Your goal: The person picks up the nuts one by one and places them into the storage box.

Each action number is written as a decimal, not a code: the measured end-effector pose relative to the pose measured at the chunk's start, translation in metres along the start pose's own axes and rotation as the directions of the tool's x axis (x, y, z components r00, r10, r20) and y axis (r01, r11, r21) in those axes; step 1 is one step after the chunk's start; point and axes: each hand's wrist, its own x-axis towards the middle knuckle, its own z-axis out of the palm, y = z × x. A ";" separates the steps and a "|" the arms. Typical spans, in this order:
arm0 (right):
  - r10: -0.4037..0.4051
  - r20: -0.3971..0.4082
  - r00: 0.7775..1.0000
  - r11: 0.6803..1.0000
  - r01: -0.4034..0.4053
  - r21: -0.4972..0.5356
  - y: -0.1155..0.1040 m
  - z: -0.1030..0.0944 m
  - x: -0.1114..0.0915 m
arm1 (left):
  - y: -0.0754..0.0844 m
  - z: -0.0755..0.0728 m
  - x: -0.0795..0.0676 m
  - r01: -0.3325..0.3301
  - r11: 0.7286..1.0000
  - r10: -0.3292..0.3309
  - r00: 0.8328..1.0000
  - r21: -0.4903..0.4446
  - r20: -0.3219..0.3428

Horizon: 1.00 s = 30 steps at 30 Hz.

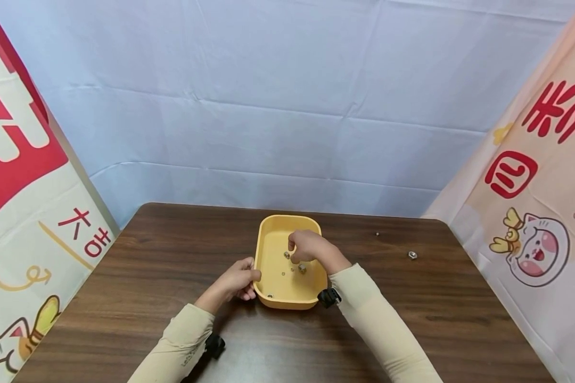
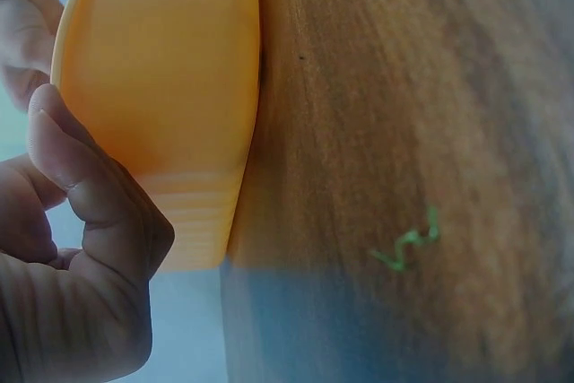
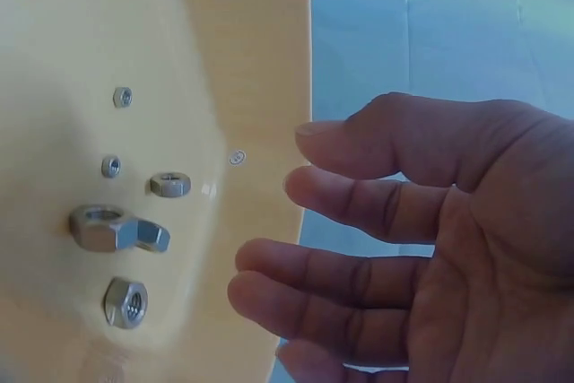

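left hand [image 1: 240,278] grips yellow tray [image 1: 287,305]; right hand [image 1: 312,247] hovers near nuts [image 1: 302,269].

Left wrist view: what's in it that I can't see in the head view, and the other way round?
Only left wrist: a green squiggle on the table.
Only head: nuts inside the tray, a loose nut on the table's right side, and both sleeves.
Both: the left hand gripping the tray's edge, the tray's outer wall, and part of the table.
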 end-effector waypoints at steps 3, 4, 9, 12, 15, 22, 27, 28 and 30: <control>0.003 -0.014 1.000 1.000 -0.003 -0.020 0.002 -0.001 -0.005 | 0.000 0.001 -0.001 0.004 1.000 -0.004 1.000 0.001 -0.002; 0.005 -0.017 1.000 1.000 -0.005 -0.019 0.002 -0.002 -0.007 | 0.001 0.001 -0.001 0.009 1.000 -0.009 1.000 -0.001 -0.004; 0.010 -0.030 0.999 1.000 -0.010 -0.007 0.008 -0.003 -0.015 | 0.002 0.001 -0.001 0.009 1.000 -0.009 1.000 0.007 -0.010; 0.004 -0.039 0.999 1.000 -0.005 -0.012 0.011 -0.003 -0.019 | 0.001 0.000 -0.001 0.002 1.000 -0.001 1.000 0.017 -0.017; 0.004 -0.050 0.999 1.000 -0.005 -0.025 0.015 -0.004 -0.025 | 0.001 0.001 -0.001 -0.001 1.000 0.001 1.000 0.021 -0.018; 0.029 -0.076 0.997 0.999 -0.030 -0.015 0.022 -0.008 -0.037 | 0.000 0.001 -0.001 -0.002 1.000 0.002 1.000 0.022 -0.019; 0.065 -0.082 0.994 0.997 -0.068 -0.031 0.032 -0.008 -0.042 | 0.000 0.001 -0.002 -0.006 1.000 0.006 1.000 0.031 -0.030; 0.069 -0.086 0.994 0.997 -0.073 -0.037 0.033 -0.008 -0.042 | 0.000 0.001 -0.002 -0.006 0.999 0.007 1.000 0.032 -0.031; 0.067 -0.093 0.993 0.997 -0.071 -0.037 0.037 -0.007 -0.044 | 0.000 0.001 -0.002 -0.007 0.999 0.008 0.999 0.033 -0.033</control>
